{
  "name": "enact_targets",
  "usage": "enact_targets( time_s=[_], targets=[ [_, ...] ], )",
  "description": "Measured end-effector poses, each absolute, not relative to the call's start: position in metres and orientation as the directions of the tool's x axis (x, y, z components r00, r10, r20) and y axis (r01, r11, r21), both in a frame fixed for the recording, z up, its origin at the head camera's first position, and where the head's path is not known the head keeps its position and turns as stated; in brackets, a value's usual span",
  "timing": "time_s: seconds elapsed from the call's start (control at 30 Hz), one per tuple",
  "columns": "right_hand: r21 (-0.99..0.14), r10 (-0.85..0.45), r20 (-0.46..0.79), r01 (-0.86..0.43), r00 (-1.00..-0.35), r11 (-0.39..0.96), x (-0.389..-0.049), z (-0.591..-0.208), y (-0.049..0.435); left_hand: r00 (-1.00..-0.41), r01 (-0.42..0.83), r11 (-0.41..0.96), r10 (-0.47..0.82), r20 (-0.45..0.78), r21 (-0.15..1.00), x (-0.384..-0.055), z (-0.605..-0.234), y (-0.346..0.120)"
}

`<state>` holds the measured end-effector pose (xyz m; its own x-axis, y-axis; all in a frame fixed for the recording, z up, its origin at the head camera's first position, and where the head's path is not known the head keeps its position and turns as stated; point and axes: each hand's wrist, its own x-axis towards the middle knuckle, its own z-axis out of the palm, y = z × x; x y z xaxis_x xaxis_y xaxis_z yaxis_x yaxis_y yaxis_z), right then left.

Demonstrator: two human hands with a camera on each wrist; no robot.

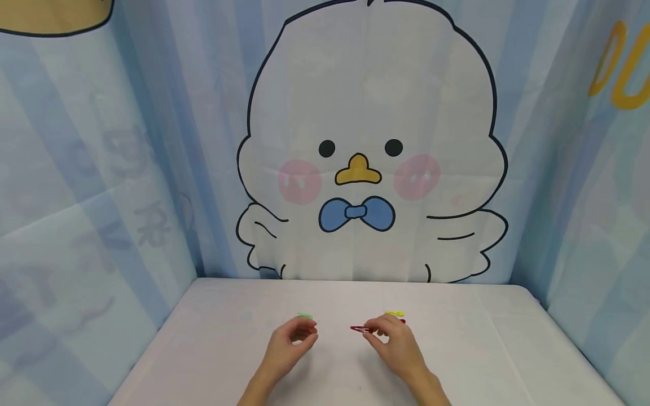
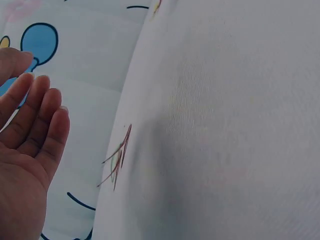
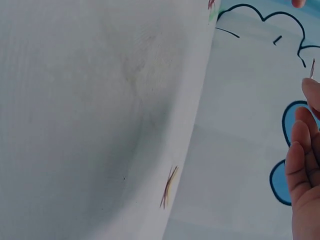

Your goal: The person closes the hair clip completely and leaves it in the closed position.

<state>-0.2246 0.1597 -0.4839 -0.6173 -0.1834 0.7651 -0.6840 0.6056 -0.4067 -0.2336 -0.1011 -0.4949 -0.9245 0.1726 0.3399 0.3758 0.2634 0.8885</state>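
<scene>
My right hand pinches a red snap hair clip between thumb and fingers, above the white table. The clip's tip points left, towards my other hand. In the right wrist view only a thin end of the clip shows past the thumb. My left hand hovers with loosely bent fingers and a gap between thumb and fingertips; nothing shows in it. Just behind it on the table is a green clip, and reddish clips lie with it in the left wrist view.
Behind my right hand lie a yellow clip and a bit of red, partly hidden by the hand. The white table ends at a hanging cloth printed with a cartoon bird. More cloth hangs on both sides.
</scene>
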Motion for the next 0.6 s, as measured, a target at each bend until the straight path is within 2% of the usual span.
enact_targets(
  time_s=[0.17, 0.33, 0.6],
  targets=[
    [-0.386, -0.195, 0.774, -0.693, -0.602, 0.608, -0.23, -0.488, 0.165, -0.91, 0.414, 0.268, 0.154, 0.385, 0.87, -0.238, -0.497, -0.112],
    [-0.394, -0.191, 0.764, -0.68, -0.616, 0.618, -0.233, -0.49, 0.169, -0.927, 0.376, 0.368, 0.143, 0.348, 0.85, -0.245, -0.499, -0.122],
    [-0.407, -0.168, 0.759, -0.659, -0.629, 0.633, -0.239, -0.493, 0.175, -0.932, 0.362, 0.432, 0.142, 0.334, 0.826, -0.253, -0.504, -0.132]
  ],
)
